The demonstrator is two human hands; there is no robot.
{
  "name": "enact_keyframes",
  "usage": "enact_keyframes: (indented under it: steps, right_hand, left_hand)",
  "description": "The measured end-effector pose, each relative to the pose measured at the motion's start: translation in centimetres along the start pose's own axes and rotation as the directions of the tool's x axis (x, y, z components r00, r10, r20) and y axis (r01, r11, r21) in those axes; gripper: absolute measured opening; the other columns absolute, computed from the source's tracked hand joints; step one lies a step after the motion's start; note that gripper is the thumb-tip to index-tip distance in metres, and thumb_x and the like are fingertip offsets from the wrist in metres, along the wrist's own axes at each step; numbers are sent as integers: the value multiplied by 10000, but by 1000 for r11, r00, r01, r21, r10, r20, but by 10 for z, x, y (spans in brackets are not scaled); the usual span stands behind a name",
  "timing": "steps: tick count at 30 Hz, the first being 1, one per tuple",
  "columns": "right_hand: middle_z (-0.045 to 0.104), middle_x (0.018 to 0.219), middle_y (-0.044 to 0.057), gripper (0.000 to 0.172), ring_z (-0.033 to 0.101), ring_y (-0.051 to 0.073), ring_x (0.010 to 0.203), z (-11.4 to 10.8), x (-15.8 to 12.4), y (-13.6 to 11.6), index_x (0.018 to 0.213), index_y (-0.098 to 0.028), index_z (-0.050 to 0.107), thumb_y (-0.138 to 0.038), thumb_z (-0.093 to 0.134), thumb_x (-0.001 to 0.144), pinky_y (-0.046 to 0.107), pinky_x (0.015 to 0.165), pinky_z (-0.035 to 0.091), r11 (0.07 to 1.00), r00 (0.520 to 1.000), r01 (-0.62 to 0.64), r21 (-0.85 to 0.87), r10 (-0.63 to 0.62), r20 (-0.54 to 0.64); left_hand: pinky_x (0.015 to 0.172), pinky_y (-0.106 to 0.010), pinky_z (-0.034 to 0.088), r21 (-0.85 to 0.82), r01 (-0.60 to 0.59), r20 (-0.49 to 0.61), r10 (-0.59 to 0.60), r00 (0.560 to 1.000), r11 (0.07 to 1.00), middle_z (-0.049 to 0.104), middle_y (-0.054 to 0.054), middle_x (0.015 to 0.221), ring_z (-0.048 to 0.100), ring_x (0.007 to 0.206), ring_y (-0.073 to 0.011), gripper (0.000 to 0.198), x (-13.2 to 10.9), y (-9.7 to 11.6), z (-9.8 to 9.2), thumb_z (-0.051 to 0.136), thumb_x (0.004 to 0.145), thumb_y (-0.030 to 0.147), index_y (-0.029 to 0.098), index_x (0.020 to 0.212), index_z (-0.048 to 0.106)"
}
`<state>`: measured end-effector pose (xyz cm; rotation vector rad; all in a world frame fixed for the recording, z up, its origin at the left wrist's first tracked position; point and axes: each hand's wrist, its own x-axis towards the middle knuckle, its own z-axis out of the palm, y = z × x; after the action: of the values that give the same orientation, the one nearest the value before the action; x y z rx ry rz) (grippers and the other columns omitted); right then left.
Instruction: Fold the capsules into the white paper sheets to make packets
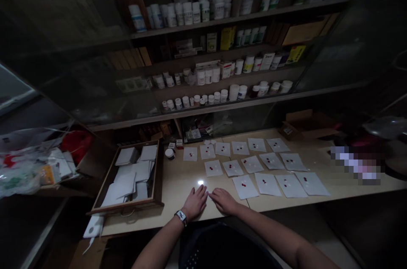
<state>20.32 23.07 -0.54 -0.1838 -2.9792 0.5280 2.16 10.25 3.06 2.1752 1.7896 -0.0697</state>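
Note:
My left hand point(195, 202), with a watch point(181, 217) on the wrist, rests on the pale tabletop point(179, 188) near its front edge, fingers stretched out and nothing held. Beside it, my right hand point(224, 201) lies on the table with its fingers loosely bent, also without anything visible in it. Their fingertips almost meet. White paper squares point(245, 187) are spread in rows beyond and to the right of my right hand. Small dark red and white pills point(243, 184) sit on the papers; the exact number on each is too small to make out.
At the left stands a wooden drawer point(160, 184) holding stacks of white paper point(125, 184). A small white bottle point(169, 154) and little boxes point(179, 144) are behind it. Shelves point(203, 110) of medicine bottles rise at the back. A cardboard box point(288, 131) is at the right.

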Motion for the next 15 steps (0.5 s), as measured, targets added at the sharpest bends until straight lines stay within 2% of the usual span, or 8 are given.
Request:
enact_keyframes:
  steps: [3,8,11,15]
  right_hand:
    - [648,1039,112,321,567,225,977,0,9,9,1200,-185,607,-172,435,930,355,827,439,999,999,33,-19,-32,11]
    - [627,1239,92,283,532,198,1172,-2,24,24,1141,-205,647,-183,427,964,351,913,436,979,978,203,-20,-202,45]
    - [660,1165,106,254,561,205,1126,-3,29,27,1074,-168,670,-180,445,958,342,870,457,963,965,260,-66,-256,58]
    - [677,1044,90,235,579,193,1025,-5,34,26,994,-167,681,-169,449,954,324,816,457,954,959,281,-110,-274,75]
  left_hand:
    - [1078,-482,318,13,-64,-30,65,997,998,349,-137,1519,254,1422,-262,482,-1,-10,1,378,974,298,189,1442,348]
    - [1069,-471,317,43,-111,-33,113,993,993,347,-127,1520,258,1418,-261,455,-2,-21,1,364,982,256,215,1435,351]
    - [1063,-495,305,82,-69,-50,74,996,994,352,-157,1503,284,1396,-289,446,-5,-19,-1,366,982,259,215,1426,367]
    - [1032,-460,333,107,-20,-71,28,997,994,421,-172,1426,351,1330,-292,433,-9,-10,-3,376,980,270,191,1405,390]
